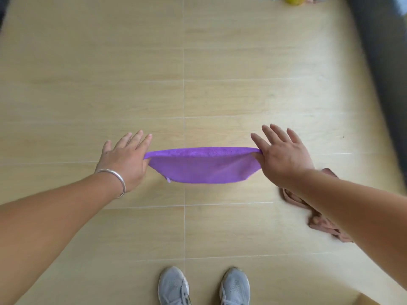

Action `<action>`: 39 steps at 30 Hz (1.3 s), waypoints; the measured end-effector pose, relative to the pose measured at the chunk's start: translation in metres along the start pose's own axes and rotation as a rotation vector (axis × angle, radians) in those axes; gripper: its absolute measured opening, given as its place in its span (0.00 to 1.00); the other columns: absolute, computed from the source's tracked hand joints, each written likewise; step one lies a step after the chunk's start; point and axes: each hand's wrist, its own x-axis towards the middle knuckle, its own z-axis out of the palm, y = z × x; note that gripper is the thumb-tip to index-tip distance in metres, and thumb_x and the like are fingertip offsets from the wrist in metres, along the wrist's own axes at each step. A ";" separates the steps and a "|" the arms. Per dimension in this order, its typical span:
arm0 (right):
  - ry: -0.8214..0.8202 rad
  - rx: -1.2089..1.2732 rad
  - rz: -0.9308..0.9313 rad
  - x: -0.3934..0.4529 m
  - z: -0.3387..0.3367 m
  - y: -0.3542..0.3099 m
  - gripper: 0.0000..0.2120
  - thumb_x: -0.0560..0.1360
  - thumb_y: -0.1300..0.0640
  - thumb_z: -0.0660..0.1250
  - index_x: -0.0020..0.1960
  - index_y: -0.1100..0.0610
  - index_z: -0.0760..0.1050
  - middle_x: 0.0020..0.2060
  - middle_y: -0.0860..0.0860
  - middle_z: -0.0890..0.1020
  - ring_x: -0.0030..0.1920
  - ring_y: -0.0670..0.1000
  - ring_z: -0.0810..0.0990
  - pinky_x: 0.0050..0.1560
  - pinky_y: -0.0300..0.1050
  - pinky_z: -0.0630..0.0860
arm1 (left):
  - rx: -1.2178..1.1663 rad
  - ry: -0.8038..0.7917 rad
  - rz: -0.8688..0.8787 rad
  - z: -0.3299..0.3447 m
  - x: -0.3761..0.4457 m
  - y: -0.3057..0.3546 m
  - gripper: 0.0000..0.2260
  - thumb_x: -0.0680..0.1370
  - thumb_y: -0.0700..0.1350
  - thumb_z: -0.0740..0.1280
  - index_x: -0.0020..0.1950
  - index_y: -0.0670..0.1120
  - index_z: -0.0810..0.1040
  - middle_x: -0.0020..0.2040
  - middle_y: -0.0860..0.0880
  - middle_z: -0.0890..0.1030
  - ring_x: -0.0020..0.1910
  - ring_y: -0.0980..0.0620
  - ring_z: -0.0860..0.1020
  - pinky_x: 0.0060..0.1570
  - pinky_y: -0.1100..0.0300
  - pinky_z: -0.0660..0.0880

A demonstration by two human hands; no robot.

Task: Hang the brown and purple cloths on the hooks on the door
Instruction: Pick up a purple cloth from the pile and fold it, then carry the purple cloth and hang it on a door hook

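Note:
The purple cloth (198,166) is stretched out in the air between my hands, above the floor. My left hand (125,159), with a silver bangle on its wrist, pinches the cloth's left top corner while its other fingers stay straight. My right hand (279,153) pinches the right top corner in the same way. The brown cloth (319,221) lies crumpled on the floor at the right, partly hidden under my right forearm. No door and no hooks are in view.
Light wooden-look floor tiles (88,84) fill the view. My two grey shoes (174,287) stand at the bottom centre. A dark blurred edge (378,62) runs down the right side. A yellow-green object (295,0) sits at the top edge.

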 end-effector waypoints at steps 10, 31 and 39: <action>0.133 -0.013 0.052 -0.089 -0.273 0.052 0.29 0.79 0.41 0.37 0.78 0.47 0.52 0.78 0.51 0.54 0.78 0.51 0.48 0.75 0.53 0.46 | -0.001 0.181 0.030 -0.271 -0.096 -0.057 0.25 0.81 0.52 0.51 0.78 0.56 0.50 0.79 0.54 0.50 0.77 0.54 0.49 0.72 0.43 0.53; 0.711 -0.004 0.094 -0.276 -0.811 0.099 0.24 0.82 0.41 0.45 0.75 0.45 0.59 0.73 0.49 0.65 0.75 0.51 0.57 0.73 0.52 0.56 | -0.049 0.659 -0.168 -0.798 -0.327 -0.160 0.23 0.83 0.53 0.46 0.78 0.53 0.53 0.79 0.55 0.53 0.77 0.55 0.51 0.71 0.42 0.55; 0.785 -0.085 0.122 -0.315 -0.907 0.082 0.23 0.81 0.41 0.45 0.74 0.46 0.61 0.69 0.47 0.69 0.74 0.51 0.60 0.71 0.52 0.60 | -0.025 0.833 -0.217 -0.866 -0.386 -0.192 0.19 0.81 0.51 0.49 0.72 0.53 0.61 0.70 0.55 0.66 0.72 0.54 0.61 0.65 0.38 0.61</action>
